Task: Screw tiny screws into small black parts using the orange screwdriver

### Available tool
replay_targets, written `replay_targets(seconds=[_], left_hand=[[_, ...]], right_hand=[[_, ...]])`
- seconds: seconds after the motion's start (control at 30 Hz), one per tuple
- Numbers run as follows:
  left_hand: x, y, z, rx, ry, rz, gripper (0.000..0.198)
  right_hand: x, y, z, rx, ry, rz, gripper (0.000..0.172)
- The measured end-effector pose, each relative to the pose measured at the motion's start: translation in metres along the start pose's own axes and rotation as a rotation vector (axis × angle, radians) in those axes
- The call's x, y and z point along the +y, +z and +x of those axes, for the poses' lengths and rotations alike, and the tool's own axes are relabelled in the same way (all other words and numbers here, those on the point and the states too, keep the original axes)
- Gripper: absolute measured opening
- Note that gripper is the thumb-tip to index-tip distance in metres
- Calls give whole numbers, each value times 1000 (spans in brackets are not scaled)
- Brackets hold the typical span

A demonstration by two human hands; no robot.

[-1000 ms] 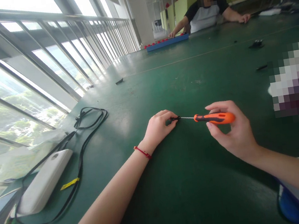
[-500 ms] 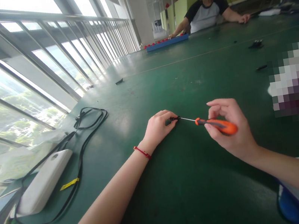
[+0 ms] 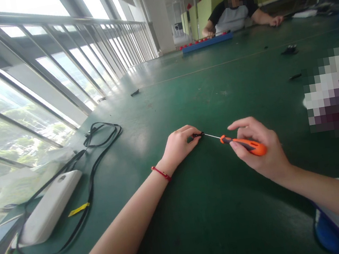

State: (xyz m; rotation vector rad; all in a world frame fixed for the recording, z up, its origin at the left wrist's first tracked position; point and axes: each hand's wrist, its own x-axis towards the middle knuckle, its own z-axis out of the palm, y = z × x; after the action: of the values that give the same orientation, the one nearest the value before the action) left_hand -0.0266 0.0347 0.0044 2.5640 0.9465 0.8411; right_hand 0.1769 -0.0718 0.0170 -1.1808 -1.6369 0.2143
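Note:
My left hand [image 3: 182, 143], with a red bracelet at its wrist, pinches a small black part [image 3: 197, 134] between thumb and fingers low over the table; its exact kind is mostly hidden. An orange and dark grey screwdriver [image 3: 245, 145] lies slantwise in my right hand [image 3: 262, 146]. Thumb and fingers hold its handle, while the index finger reaches out past it. The thin metal shaft points left, and its tip meets the black part.
The green table [image 3: 165, 102] stretches away. At left lie a white power adapter [image 3: 50, 208] and a looped black cable [image 3: 91, 173] beside a railing [image 3: 49, 56]. Across the table a person [image 3: 233, 13] sits near a blue strip with red pieces [image 3: 207, 43]. Small black bits [image 3: 289, 50] lie at right.
My right hand's index finger has stretched out, and the screwdriver handle has shifted slightly left. My left hand stays put. Across the table, the blue strip and the person's hand have moved right.

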Motion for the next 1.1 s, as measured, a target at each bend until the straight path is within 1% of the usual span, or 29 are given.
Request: replay_targets(seconds=[0.07,0.1,0.13,0.27,0.3,0.33,0.37,0.43,0.5,0.53,0.57,0.6,0.7,0.73,0.77,0.8,0.83,0.9,0.93,0.97,1.0,1.1], left_hand=[[0,0,0,0,0,-4,13],[0,0,0,-1,0,-6,13],[0,0,0,0,-1,-7,12],[0,0,0,3,1,-8,13],[1,0,0,3,2,-10,13],[1,0,0,2,3,-12,12],[1,0,0,1,3,-14,12],[1,0,0,-2,4,-18,13],[0,0,0,-3,8,-18,13],[0,0,0,-2,9,-17,13],[0,0,0,-1,11,-14,13],[0,0,0,0,11,-12,14],[0,0,0,-6,11,-9,14],[0,0,0,-9,10,-11,14],[0,0,0,-11,9,-14,14],[0,0,0,-10,8,-17,14],[0,0,0,-9,7,-20,14],[0,0,0,-8,5,-23,13],[0,0,0,-9,5,-24,13],[0,0,0,-10,4,-25,13],[0,0,0,-10,4,-24,13],[1,0,0,-6,2,-24,13]], right_hand=[[-2,0,0,-7,-18,-38,2],[-2,0,-1,3,-21,-42,1],[-1,0,-1,17,-19,-34,3],[4,1,-2,81,-3,26,33],[4,1,-2,78,-2,35,38],[3,1,-1,63,1,34,39],[3,1,-1,40,7,21,36],[0,0,-1,7,17,-25,21],[-1,0,-1,9,22,-58,7],[-2,0,-1,20,23,-61,5],[-1,0,-1,33,23,-54,6],[0,1,-1,52,18,-39,12],[2,1,-1,85,-18,60,42],[2,1,0,85,-28,87,50],[2,1,0,74,-24,94,54],[1,1,0,51,-12,75,51],[-1,1,0,25,-1,36,42],[-3,0,0,-16,7,-41,17],[-3,0,0,-23,6,-57,9],[-3,0,-1,-16,5,-55,7],[-2,0,-1,8,5,-41,10],[1,1,-2,86,17,19,34]])
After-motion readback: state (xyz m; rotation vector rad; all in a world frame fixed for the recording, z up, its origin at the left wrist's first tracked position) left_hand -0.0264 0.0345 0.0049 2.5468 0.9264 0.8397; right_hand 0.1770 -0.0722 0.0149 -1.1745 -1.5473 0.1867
